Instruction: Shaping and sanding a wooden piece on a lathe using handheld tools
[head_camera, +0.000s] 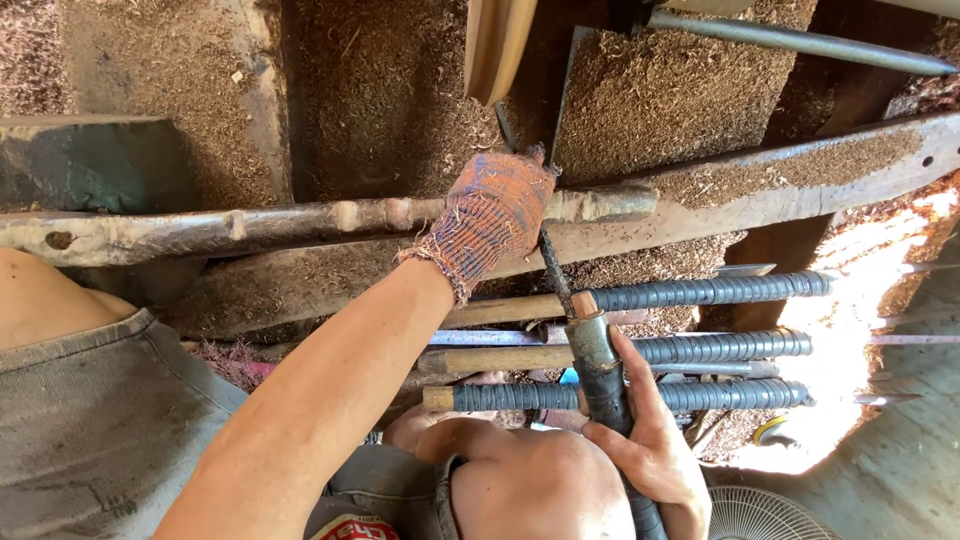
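Bare right hand (640, 440) clamped on chisel handle (600, 365) — blade under gloved left hand (495, 215), pressed on rest bar (300, 225).

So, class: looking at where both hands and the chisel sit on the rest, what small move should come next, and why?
Probably ease the chisel tip forward over the tool rest. The gloved left hand already steadies the blade there, the bare right hand grips the handle, and the tip sits just short of the shavings beyond.

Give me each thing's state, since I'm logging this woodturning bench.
left hand: gloved, resting on the long rail
right hand: bare, closed on the chisel handle
chisel blade: tilted up under the left hand
spare tools: lying side by side
wood shavings: piled over the bench
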